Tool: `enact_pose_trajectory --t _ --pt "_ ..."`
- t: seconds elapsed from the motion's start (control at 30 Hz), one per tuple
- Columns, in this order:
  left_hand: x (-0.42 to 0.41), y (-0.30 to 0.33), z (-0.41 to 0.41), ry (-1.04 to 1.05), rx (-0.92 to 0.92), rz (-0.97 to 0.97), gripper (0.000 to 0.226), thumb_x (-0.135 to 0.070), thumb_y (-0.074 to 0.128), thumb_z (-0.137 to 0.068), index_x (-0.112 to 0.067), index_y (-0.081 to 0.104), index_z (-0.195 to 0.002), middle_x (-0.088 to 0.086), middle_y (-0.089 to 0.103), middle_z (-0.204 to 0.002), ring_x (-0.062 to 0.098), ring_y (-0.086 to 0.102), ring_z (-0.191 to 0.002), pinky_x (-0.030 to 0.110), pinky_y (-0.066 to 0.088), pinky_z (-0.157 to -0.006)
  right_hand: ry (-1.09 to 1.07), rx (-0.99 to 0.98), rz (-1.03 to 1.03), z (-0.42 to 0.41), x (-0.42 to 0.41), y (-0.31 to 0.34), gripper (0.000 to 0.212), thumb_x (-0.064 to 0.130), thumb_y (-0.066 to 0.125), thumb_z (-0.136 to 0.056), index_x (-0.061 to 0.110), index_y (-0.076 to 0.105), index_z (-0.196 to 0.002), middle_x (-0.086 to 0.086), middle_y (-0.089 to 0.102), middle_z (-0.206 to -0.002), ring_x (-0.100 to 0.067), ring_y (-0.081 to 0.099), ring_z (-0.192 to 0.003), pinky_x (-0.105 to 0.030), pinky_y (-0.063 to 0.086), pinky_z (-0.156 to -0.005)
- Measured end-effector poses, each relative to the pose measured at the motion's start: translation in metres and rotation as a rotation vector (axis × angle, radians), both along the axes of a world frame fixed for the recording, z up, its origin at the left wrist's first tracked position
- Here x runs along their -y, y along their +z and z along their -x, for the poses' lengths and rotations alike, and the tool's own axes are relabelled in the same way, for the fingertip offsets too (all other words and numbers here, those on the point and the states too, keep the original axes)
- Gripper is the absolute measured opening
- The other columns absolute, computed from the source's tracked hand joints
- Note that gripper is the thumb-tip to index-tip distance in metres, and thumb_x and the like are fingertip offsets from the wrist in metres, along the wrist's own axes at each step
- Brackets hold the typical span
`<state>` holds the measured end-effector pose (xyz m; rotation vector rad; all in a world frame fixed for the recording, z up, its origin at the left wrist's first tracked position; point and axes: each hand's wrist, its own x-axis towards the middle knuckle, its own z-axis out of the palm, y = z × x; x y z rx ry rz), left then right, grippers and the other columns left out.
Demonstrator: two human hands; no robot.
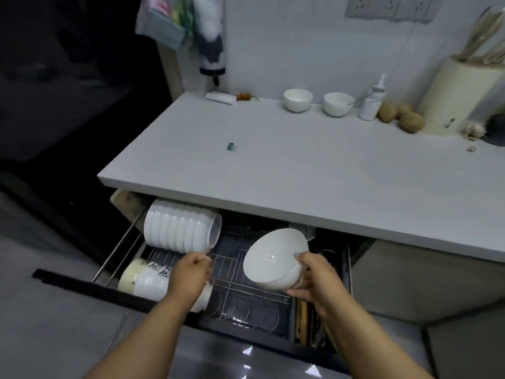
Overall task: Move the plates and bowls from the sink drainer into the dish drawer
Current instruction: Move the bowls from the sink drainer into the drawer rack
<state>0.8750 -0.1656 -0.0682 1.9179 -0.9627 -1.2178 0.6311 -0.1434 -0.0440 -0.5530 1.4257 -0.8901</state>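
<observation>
The dish drawer [273, 295] is pulled out below the white counter and shows its wire rack. My right hand [314, 280] grips a large white bowl [270, 258] by its rim, tilted on its side above the middle of the rack. My left hand [191, 274] rests with curled fingers on the end bowl of a lower row of white bowls [144, 283] lying on their sides at the drawer's left front. A longer row of nested white bowls [180, 228] lies at the back left. The sink drainer is out of view.
On the counter [273, 165] by the wall stand two small white bowls [297, 99], a squeeze bottle [371, 102], potatoes [404, 116] and a utensil holder [453, 97]. A narrow compartment [311, 332] with chopsticks runs along the drawer's right side.
</observation>
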Motion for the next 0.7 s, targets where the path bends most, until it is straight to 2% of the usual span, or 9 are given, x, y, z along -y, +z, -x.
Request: enact_pose_trajectory --t 0.07,0.1,0.17,0.27,0.33,0.43,0.57,0.7 --pt "-0.003 -0.015 -0.028 -0.018 0.151 -0.019 0.017 -0.010 0.054 -0.087 -0.017 0.062 -0.074 0.005 0.068 -0.074 0.029 0.065 -0.078 0.039 0.051 -0.079 0.033 -0.064 -0.046 -0.022 0.009 -0.016 0.035 0.026 0.059 -0.088 0.011 0.051 -0.118 -0.014 0.054 -0.116 -0.028 0.062 -0.091 -0.039 0.060 -0.065" --pt "-0.004 -0.021 -0.039 -0.033 0.217 -0.031 0.014 -0.011 0.054 -0.086 -0.018 0.061 -0.077 0.004 0.068 -0.079 0.029 0.064 -0.084 0.038 0.050 -0.082 0.050 -0.096 -0.066 -0.033 0.014 -0.024 0.036 0.027 0.060 -0.086 0.010 0.052 -0.117 -0.013 0.054 -0.116 -0.029 0.062 -0.095 -0.040 0.061 -0.066" --pt "-0.007 -0.029 -0.054 -0.074 0.335 -0.055 0.009 -0.012 0.053 -0.087 -0.019 0.059 -0.088 0.004 0.066 -0.089 0.029 0.062 -0.090 0.033 0.047 -0.080 0.089 -0.149 -0.101 -0.053 0.022 -0.039 0.039 0.027 0.063 -0.084 0.009 0.052 -0.116 -0.012 0.055 -0.115 -0.030 0.062 -0.099 -0.042 0.061 -0.064" --pt "-0.008 -0.044 -0.068 -0.184 0.515 -0.073 0.021 -0.018 0.050 -0.089 -0.020 0.059 -0.108 0.008 0.069 -0.101 0.030 0.061 -0.095 0.031 0.046 -0.079 0.141 -0.225 -0.164 -0.082 0.032 -0.061 0.041 0.025 0.067 -0.080 0.008 0.050 -0.114 -0.011 0.058 -0.110 -0.026 0.063 -0.091 -0.046 0.060 -0.064" --pt "-0.006 -0.051 -0.070 -0.254 0.626 -0.097 0.027 -0.026 0.047 -0.091 -0.025 0.056 -0.117 0.003 0.070 -0.105 0.028 0.062 -0.098 0.030 0.043 -0.077 0.169 -0.315 -0.197 -0.097 0.038 -0.076 0.040 0.024 0.069 -0.077 0.009 0.051 -0.110 -0.007 0.059 -0.097 -0.023 0.063 -0.083 -0.045 0.060 -0.066" --pt "0.001 -0.054 -0.069 -0.246 0.668 -0.147 0.030 -0.040 0.044 -0.089 -0.031 0.052 -0.116 -0.001 0.071 -0.102 0.028 0.063 -0.097 0.031 0.046 -0.079 0.245 -0.401 -0.209 -0.116 0.046 -0.092 0.052 0.030 0.072 -0.067 0.011 0.051 -0.111 -0.003 0.060 -0.089 -0.029 0.066 -0.086 -0.052 0.059 -0.072" --pt "0.003 -0.056 -0.064 -0.264 0.772 -0.169 0.036 -0.044 0.041 -0.090 -0.022 0.051 -0.116 0.007 0.069 -0.105 0.031 0.063 -0.096 0.034 0.049 -0.080 0.321 -0.467 -0.260 -0.134 0.054 -0.107 0.057 0.033 0.072 -0.066 0.014 0.041 -0.109 -0.009 0.057 -0.107 -0.033 0.063 -0.095 -0.050 0.060 -0.069" --pt "0.001 -0.059 -0.062 -0.238 0.835 -0.123 0.033 -0.040 0.041 -0.091 -0.017 0.052 -0.113 0.008 0.069 -0.100 0.032 0.064 -0.092 0.034 0.047 -0.074 0.408 -0.549 -0.296 -0.147 0.061 -0.124 0.063 0.042 0.071 -0.059 0.014 0.040 -0.106 -0.012 0.058 -0.112 -0.033 0.062 -0.097 -0.048 0.059 -0.074"
